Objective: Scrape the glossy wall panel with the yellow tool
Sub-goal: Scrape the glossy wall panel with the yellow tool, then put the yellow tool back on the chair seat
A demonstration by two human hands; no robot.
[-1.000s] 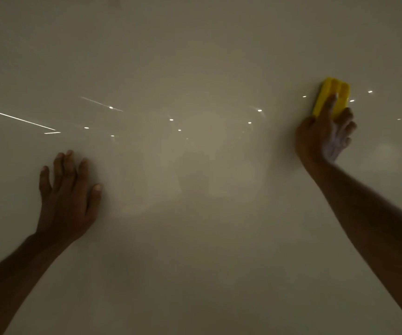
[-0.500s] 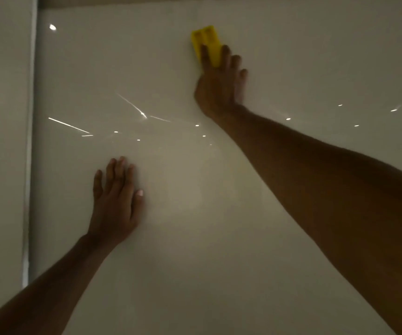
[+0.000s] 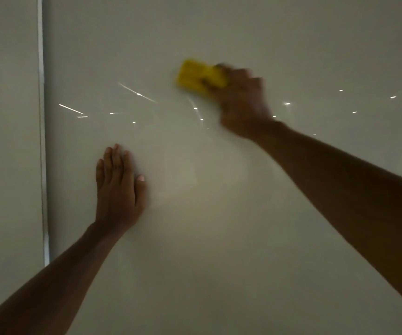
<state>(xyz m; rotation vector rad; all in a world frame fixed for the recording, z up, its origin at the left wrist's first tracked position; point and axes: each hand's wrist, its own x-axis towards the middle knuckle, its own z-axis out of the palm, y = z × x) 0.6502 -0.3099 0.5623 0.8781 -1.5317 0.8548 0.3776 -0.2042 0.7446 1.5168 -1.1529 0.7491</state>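
the right hand [image 3: 242, 102], blurred, has its grip closed around the yellow tool [image 3: 198, 76], fingers over its right end, pressing it flat on the glossy wall panel [image 3: 219, 213] at about 12 o'clock in view. the left hand [image 3: 119, 187] lies flat and spread on the panel toward 8 o'clock, holding nothing. a pale vertical seam [image 3: 42, 117] runs at 9 o'clock. small light reflections [image 3: 137, 93] dot the gloss.

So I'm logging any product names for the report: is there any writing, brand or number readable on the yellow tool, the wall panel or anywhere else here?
None readable.
Yellow tool: motion-blurred, no marking can be made out.
Glossy wall panel: plain, only reflected light spots.
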